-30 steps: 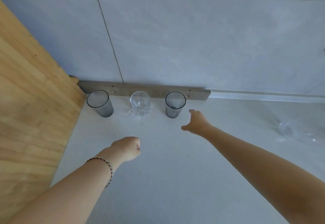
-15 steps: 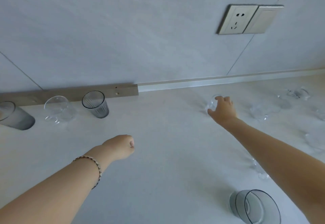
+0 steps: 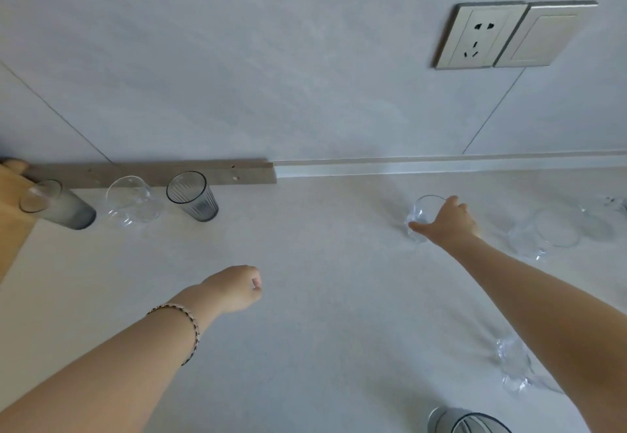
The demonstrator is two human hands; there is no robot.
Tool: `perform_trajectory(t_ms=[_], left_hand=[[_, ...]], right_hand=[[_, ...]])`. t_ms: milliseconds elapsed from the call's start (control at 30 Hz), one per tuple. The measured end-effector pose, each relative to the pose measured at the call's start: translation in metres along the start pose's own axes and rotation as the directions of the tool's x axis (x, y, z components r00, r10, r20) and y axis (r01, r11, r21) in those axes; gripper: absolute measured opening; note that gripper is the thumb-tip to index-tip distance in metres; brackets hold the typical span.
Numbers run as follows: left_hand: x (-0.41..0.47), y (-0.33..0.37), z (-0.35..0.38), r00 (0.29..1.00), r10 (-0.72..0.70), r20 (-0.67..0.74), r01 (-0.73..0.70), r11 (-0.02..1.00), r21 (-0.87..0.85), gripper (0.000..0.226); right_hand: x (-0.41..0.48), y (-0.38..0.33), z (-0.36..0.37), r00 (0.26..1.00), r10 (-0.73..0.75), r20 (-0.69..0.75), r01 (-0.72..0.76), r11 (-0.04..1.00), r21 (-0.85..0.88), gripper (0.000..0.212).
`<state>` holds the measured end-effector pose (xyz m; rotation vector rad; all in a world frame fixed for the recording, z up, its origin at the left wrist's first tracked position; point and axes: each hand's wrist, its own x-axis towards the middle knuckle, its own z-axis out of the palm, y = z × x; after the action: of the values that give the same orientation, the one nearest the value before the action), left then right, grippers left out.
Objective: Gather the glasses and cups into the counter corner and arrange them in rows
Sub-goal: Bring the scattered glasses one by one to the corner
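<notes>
Wide bare stretch of surface [image 3: 322, 296] is lying open between the two arms, running back to the wall strip. Back-left corner is being taken up by a row along the wooden strip [image 3: 152, 173]: grey tumbler [image 3: 57, 205], clear glass [image 3: 130, 201], ribbed grey tumbler [image 3: 193, 196], with narrow gaps between them. Wood panel [image 3: 13, 215] is closing off the left edge. Right side is crowding up: clear glasses [image 3: 549, 235] are standing just beyond the right hand [image 3: 448, 222], another clear glass [image 3: 514, 364] is sitting under the right forearm, and a grey cup [image 3: 468, 420] is blocking the near-right edge. Left hand [image 3: 234, 288] is hovering over open surface.
</notes>
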<state>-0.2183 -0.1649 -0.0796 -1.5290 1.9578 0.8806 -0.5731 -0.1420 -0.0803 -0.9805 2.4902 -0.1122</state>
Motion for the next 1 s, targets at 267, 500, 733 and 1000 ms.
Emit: perform_trajectory(t_ms=[267,500,733,1000], left_hand=[[0.003,-0.051,-0.005,0.996,-0.089,-0.018,0.087,0.994,-0.069,0.007],[-0.001,-0.096,-0.008,0.988,-0.152,-0.038,0.146,0.98,-0.138,0.008],[-0.009,-0.128,-0.001,0.98,-0.197,-0.039,0.187,0.965,-0.182,0.007],[-0.023,-0.137,0.002,0.989,-0.138,-0.06,0.128,0.98,-0.154,0.006]], right_hand=[[-0.024,-0.087,0.026,0.928,-0.355,0.112,0.365,0.927,-0.085,0.091],[-0.042,-0.2,0.068,0.767,-0.605,0.216,0.626,0.779,-0.043,0.092],[-0.041,-0.234,0.089,0.746,-0.605,0.278,0.642,0.764,-0.06,0.09],[-0.08,-0.167,0.086,0.834,-0.477,0.276,0.525,0.841,-0.132,0.077]])
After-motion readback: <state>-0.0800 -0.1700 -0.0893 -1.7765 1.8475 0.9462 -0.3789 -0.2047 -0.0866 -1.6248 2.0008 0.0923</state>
